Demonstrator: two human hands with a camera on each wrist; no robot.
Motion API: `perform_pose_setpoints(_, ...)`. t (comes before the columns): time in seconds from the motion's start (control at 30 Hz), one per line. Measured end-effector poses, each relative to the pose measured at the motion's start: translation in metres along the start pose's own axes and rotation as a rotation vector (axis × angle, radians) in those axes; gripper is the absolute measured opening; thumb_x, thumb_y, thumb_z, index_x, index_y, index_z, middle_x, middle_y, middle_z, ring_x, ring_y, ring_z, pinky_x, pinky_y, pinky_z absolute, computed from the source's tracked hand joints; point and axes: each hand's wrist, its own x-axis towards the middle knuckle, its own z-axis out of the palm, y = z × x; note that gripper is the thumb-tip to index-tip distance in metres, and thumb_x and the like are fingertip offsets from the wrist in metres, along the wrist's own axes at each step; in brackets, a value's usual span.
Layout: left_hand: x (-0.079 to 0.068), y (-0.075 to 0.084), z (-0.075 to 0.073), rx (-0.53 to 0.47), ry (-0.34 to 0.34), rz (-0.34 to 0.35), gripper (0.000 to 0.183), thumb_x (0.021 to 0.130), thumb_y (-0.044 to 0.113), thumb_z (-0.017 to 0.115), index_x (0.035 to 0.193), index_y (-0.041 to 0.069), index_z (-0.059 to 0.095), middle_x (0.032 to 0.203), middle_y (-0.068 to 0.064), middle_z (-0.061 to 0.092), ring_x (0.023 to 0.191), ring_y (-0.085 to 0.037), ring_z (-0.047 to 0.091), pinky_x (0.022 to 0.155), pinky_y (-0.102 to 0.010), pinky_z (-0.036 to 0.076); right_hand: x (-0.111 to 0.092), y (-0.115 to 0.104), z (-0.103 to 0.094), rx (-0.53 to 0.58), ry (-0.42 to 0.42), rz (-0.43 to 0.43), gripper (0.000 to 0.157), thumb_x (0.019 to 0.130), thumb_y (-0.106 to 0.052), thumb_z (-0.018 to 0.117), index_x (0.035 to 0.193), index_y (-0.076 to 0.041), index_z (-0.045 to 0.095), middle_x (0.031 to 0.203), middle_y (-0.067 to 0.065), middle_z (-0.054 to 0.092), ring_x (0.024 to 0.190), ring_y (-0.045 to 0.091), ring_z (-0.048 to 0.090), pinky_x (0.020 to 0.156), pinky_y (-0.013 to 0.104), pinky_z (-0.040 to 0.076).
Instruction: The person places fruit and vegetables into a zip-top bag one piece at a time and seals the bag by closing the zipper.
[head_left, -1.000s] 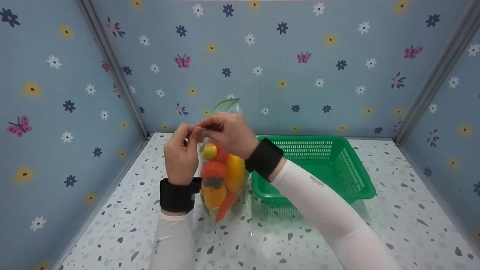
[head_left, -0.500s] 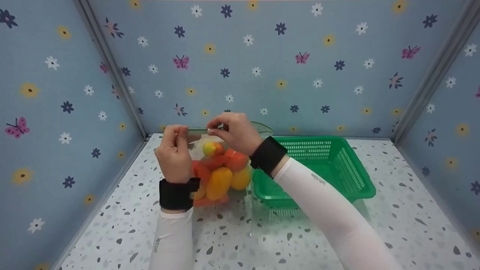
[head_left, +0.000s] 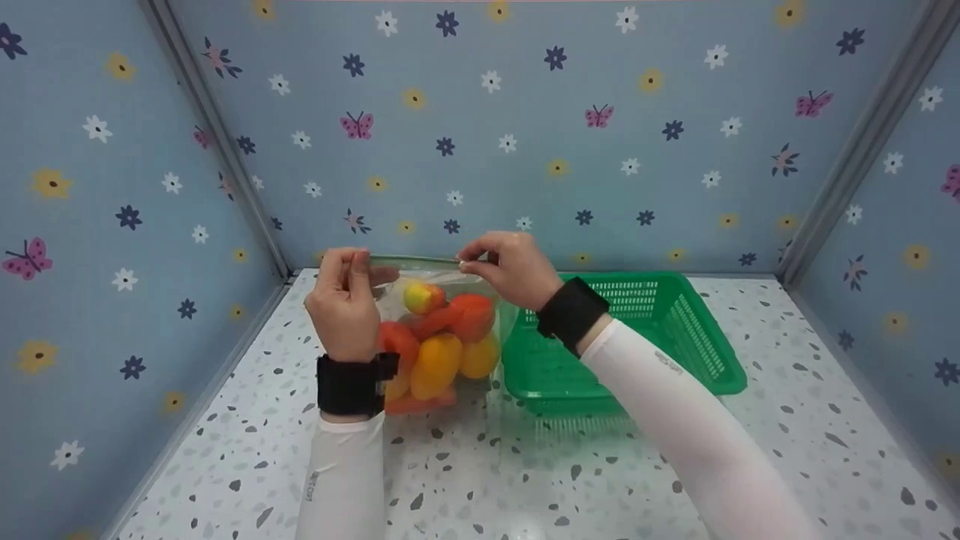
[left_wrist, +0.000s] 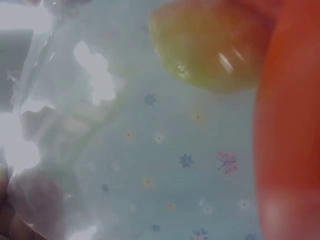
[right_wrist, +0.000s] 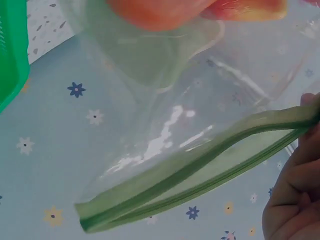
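A clear zip bag [head_left: 390, 296] with a green strip along its mouth hangs between my hands, bulging with fruit. Inside are a yellow-and-red fruit [head_left: 422, 297], a red one [head_left: 474, 319], a yellow-orange mango-like one [head_left: 437, 366] and several others. My left hand [head_left: 345, 304] pinches the bag's upper left end. With thumb and finger, my right hand [head_left: 517, 270] pinches the green zip strip [head_left: 420, 263] further right. In the right wrist view, the two strips [right_wrist: 200, 155] stand apart between the fingers and the bag's end. The left wrist view shows film and fruit close up.
A green basket [head_left: 630, 394] with slotted walls stands right of the bag, partly behind my right wrist. The speckled white tabletop [head_left: 450, 480] meets a flower-patterned back wall [head_left: 525, 172]; side walls rise at left and right.
The bag was edge-on with my hands together; now its broad face is toward me. My right hand has moved right along the zip, away from the left hand, which has shifted slightly left.
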Motion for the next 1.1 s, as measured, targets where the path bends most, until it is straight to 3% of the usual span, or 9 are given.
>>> perform_pose_setpoints(0.3, 0.002, -0.001, -0.004, 0.013, 0.03, -0.02, 0.025, 0.103, 0.015, 0.061, 0.094, -0.008, 0.059, 0.08, -0.022, 0.075, 0.069, 0.004, 0.071, 0.068, -0.018, 0.056, -0.011, 0.041, -0.015, -0.029, 0.027, 0.13, 0.017, 0.096, -0.012, 0.071, 0.108, -0.001, 0.078, 0.108, 0.015, 0.077, 0.088, 0.03, 0.071, 0.083, 0.041, 0.058)
perform_pose_setpoints(0.83, 0.005, -0.004, -0.002, 0.042, 0.059, 0.03, 0.023, 0.103, 0.012, 0.061, 0.092, -0.008, 0.059, 0.075, -0.021, 0.074, 0.065, 0.005, 0.069, 0.062, -0.017, 0.052, -0.026, 0.078, -0.041, -0.006, 0.031, 0.287, 0.017, 0.098, -0.012, 0.07, 0.11, -0.003, 0.077, 0.111, 0.015, 0.076, 0.096, 0.031, 0.072, 0.085, 0.041, 0.057)
perform_pose_setpoints(0.97, 0.006, -0.004, -0.001, 0.031, 0.046, 0.02, 0.024, 0.104, 0.014, 0.06, 0.091, -0.007, 0.059, 0.076, -0.022, 0.073, 0.065, 0.001, 0.071, 0.063, -0.018, 0.053, -0.027, 0.08, -0.04, -0.013, 0.042, 0.291, 0.016, 0.098, -0.012, 0.07, 0.11, -0.004, 0.077, 0.11, 0.015, 0.076, 0.095, 0.031, 0.071, 0.084, 0.04, 0.056)
perform_pose_setpoints(1.1, 0.003, -0.003, -0.001, 0.038, 0.051, 0.005, 0.025, 0.104, 0.016, 0.06, 0.092, -0.006, 0.059, 0.077, -0.021, 0.074, 0.064, 0.003, 0.07, 0.063, -0.017, 0.054, -0.038, 0.073, -0.021, -0.119, 0.207, 0.167, 0.017, 0.096, -0.011, 0.073, 0.11, -0.003, 0.071, 0.108, 0.015, 0.071, 0.095, 0.028, 0.065, 0.084, 0.038, 0.053)
